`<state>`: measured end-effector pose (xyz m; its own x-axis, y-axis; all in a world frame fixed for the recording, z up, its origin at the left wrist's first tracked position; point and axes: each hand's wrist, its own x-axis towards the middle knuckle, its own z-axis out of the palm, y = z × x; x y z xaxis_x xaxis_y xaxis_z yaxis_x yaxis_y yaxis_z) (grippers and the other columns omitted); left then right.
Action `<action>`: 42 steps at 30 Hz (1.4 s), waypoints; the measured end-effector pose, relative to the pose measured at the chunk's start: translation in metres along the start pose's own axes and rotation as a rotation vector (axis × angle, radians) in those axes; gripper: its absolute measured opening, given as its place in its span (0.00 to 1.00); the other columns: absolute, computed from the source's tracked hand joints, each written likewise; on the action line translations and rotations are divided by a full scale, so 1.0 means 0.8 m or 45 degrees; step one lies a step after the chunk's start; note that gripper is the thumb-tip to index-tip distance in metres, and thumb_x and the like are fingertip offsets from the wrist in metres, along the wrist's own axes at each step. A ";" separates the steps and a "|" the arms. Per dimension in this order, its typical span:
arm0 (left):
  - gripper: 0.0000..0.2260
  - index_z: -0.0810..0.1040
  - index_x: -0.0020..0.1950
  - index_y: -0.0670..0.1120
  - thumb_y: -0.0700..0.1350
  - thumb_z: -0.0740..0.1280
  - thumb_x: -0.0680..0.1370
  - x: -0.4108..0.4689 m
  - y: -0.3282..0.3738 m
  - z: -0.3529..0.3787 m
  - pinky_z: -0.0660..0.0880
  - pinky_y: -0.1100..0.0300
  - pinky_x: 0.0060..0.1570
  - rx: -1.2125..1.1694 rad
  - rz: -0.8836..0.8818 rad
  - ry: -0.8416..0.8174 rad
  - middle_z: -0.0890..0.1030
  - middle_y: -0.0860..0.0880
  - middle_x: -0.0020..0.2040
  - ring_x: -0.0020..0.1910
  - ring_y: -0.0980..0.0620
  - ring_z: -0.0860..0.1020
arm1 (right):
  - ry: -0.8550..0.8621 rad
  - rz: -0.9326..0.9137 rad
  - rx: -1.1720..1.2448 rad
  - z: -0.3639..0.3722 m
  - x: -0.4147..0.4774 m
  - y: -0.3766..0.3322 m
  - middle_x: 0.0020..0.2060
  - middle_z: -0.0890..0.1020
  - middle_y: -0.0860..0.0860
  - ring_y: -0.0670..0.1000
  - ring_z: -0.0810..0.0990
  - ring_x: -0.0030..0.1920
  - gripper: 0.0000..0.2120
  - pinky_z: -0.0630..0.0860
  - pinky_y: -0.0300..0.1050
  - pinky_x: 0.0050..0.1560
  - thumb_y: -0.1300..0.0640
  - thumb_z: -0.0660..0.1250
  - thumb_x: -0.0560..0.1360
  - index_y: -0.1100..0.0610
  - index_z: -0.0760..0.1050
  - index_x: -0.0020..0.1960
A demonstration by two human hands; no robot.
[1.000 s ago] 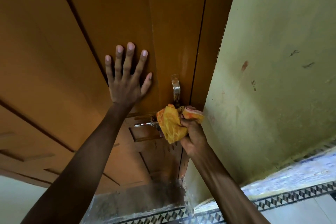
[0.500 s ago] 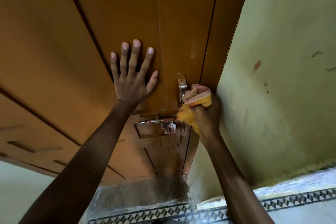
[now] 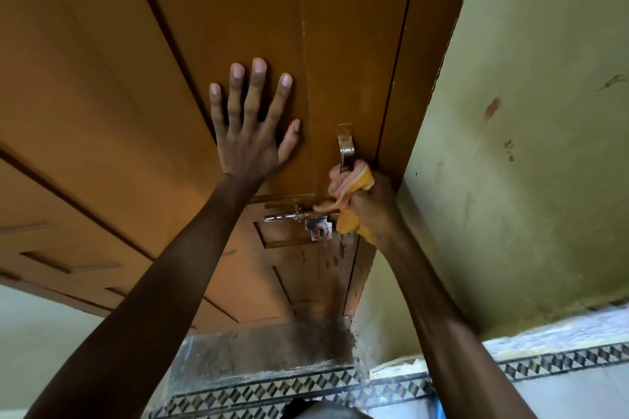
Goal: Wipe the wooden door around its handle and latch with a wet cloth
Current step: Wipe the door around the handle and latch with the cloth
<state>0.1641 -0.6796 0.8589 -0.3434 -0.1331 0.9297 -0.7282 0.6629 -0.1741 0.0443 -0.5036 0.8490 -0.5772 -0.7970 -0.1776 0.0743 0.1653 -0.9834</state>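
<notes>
head view — left hand (image 3: 250, 139) flat as before, right hand (image 3: 372, 204) fisting cloth (image 3: 347, 180), now lower

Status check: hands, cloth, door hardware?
Left hand flat on door, fingers spread. Right hand shut on cloth, pressed at handle base above latch. Nothing in the way.

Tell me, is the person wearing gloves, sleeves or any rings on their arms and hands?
No. The left hand and the right hand are both bare, with no gloves. Both forearms are bare too, with no sleeves showing as far as the picture reaches. I see no watch or bracelet, and no rings on the left hand's fingers, whose nails are short and unpainted.
</notes>
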 end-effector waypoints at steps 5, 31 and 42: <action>0.31 0.51 0.82 0.53 0.60 0.58 0.82 -0.001 -0.001 0.001 0.44 0.44 0.78 0.012 0.039 0.008 0.46 0.48 0.82 0.81 0.48 0.42 | 0.051 0.099 0.002 -0.004 0.001 -0.003 0.44 0.83 0.50 0.53 0.82 0.47 0.08 0.82 0.50 0.48 0.58 0.64 0.79 0.53 0.82 0.52; 0.31 0.56 0.80 0.50 0.59 0.62 0.81 0.001 -0.002 -0.001 0.45 0.44 0.78 -0.029 0.053 0.031 0.40 0.49 0.82 0.81 0.47 0.42 | 0.292 -0.154 -0.555 0.010 -0.001 0.046 0.58 0.79 0.52 0.57 0.78 0.60 0.19 0.76 0.55 0.62 0.62 0.69 0.74 0.51 0.78 0.63; 0.31 0.57 0.80 0.50 0.59 0.62 0.81 0.002 -0.003 -0.002 0.44 0.44 0.78 -0.024 0.052 0.032 0.41 0.49 0.82 0.81 0.47 0.42 | 0.679 -0.182 -0.016 0.000 -0.018 0.017 0.50 0.84 0.55 0.54 0.83 0.51 0.10 0.80 0.56 0.56 0.66 0.68 0.73 0.58 0.82 0.53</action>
<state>0.1663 -0.6805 0.8612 -0.3574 -0.0873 0.9299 -0.7025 0.6813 -0.2060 0.0538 -0.4900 0.8381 -0.9129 -0.4081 0.0041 -0.0430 0.0861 -0.9954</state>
